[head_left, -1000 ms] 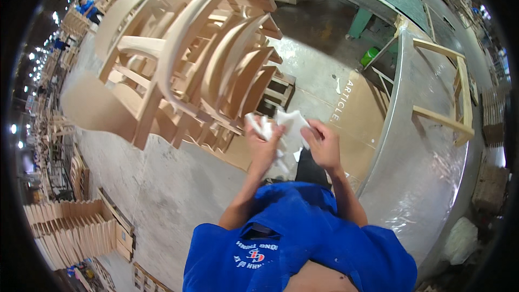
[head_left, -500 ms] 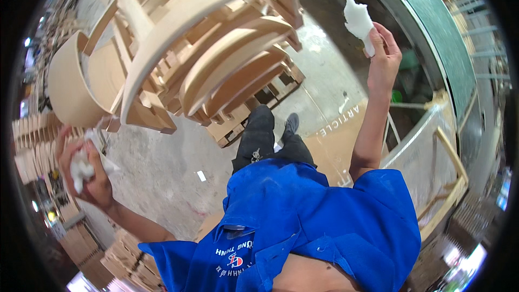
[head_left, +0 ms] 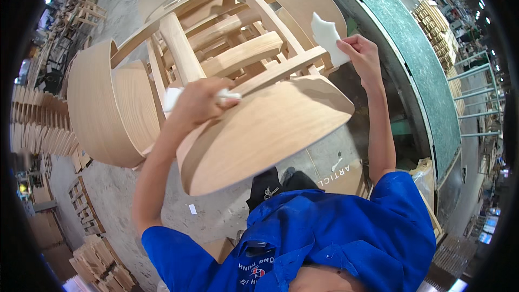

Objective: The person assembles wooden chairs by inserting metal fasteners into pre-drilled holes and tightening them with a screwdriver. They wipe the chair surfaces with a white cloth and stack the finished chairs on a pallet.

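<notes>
Before me stands a stack of pale wooden chairs, with the curved backrest [head_left: 270,132] of the nearest one facing me. My left hand [head_left: 197,103] is closed on a crumpled white foam sheet [head_left: 229,95], part of which sticks out on either side of the fingers; the hand is at the frame just behind the backrest. Between thumb and fingers, my right hand [head_left: 361,57] pinches a second piece of white foam sheet [head_left: 327,35] with a jagged upper edge. Its lower end is beside the end of a wooden rail [head_left: 281,70].
Another curved wooden backrest [head_left: 102,105] stands on the left, and one more [head_left: 308,8] at the far right of the stack. A long green-topped bench [head_left: 411,75] runs along my right. Printed cardboard [head_left: 346,178] and a small white slip [head_left: 192,209] lie on the floor.
My left hand has moved from the far left in to the chair frame, still holding its foam. My right hand has come slightly inward and lower. The chairs now appear from another angle.
</notes>
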The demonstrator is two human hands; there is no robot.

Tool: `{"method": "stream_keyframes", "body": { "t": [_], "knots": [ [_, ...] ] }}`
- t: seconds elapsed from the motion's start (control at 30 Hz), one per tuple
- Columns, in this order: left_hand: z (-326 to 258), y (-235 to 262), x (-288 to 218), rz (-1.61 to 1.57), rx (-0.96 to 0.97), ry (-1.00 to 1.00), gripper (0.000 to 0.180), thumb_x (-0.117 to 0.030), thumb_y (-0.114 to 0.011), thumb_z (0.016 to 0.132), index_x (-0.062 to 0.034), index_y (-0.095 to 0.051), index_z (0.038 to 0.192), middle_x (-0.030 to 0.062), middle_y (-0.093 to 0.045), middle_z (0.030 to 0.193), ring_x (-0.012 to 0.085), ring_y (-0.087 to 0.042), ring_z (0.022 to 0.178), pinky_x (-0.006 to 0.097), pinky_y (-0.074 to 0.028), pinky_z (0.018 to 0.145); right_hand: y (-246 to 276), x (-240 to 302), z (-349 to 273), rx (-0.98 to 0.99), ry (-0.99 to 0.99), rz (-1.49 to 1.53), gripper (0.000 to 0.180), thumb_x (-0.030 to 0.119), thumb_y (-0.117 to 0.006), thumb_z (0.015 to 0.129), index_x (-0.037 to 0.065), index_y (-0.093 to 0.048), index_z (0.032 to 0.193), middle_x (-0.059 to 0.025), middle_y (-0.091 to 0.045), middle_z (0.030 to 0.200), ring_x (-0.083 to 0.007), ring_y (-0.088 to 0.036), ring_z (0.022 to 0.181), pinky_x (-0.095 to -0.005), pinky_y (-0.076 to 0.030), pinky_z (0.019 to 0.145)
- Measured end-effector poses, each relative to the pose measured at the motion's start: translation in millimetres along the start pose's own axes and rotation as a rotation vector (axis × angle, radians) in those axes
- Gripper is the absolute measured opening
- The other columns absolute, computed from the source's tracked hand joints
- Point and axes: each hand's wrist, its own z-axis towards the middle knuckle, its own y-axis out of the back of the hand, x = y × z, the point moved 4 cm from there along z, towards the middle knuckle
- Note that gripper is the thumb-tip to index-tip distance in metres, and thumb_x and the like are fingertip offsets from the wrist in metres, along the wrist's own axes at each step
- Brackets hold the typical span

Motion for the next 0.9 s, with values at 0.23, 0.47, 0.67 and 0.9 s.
{"method": "stream_keyframes", "body": {
  "t": [0.23, 0.47, 0.67, 0.9],
  "knots": [
    [62, -46, 33, 0.058, 0.252, 0.08, 0.043, -0.036, -0.076, 0.069, -0.0095, -0.062, 0.1, 0.0157, -0.065, 0.088, 0.0336, -0.063, 0.083, 0.041, -0.049, 0.071, -54, -11, 64, 0.055, -0.168, -0.043, 0.018, 0.015, -0.072, 0.078, -0.001, -0.067, 0.086, -0.0029, -0.064, 0.072, -0.0057, -0.054, 0.061, -0.0204, -0.041, 0.055],
    [118, -85, 41, 0.261, 0.323, 0.075, 0.06, -0.044, -0.075, 0.064, -0.0093, -0.056, 0.108, 0.0186, -0.064, 0.088, 0.0357, -0.063, 0.085, 0.045, -0.05, 0.073, -102, -87, 159, 0.11, -0.29, 0.133, 0.02, 0.019, -0.074, 0.075, 0.0, -0.07, 0.077, -0.0058, -0.065, 0.069, -0.0091, -0.055, 0.054, -0.0234, -0.043, 0.047],
    [125, -101, 40, 0.343, 0.439, -0.026, 0.035, -0.037, -0.071, 0.065, -0.0075, -0.061, 0.081, 0.0161, -0.062, 0.069, 0.0334, -0.063, 0.065, 0.043, -0.051, 0.06, -197, -92, 286, 0.085, -0.273, -0.103, 0.021, 0.017, -0.074, 0.068, -0.003, -0.068, 0.071, -0.0123, -0.065, 0.066, -0.0138, -0.063, 0.057, -0.0271, -0.049, 0.05],
    [131, -86, 30, 0.257, 0.54, 0.084, 0.03, -0.027, -0.07, 0.067, -0.0043, -0.058, 0.084, 0.013, -0.061, 0.062, 0.0304, -0.063, 0.061, 0.041, -0.049, 0.054, -264, -144, 383, -0.076, -0.399, -0.116, 0.028, 0.011, -0.068, 0.064, -0.008, -0.066, 0.084, -0.0242, -0.066, 0.089, -0.0323, -0.067, 0.085, -0.0381, -0.054, 0.074]
  ]
}}
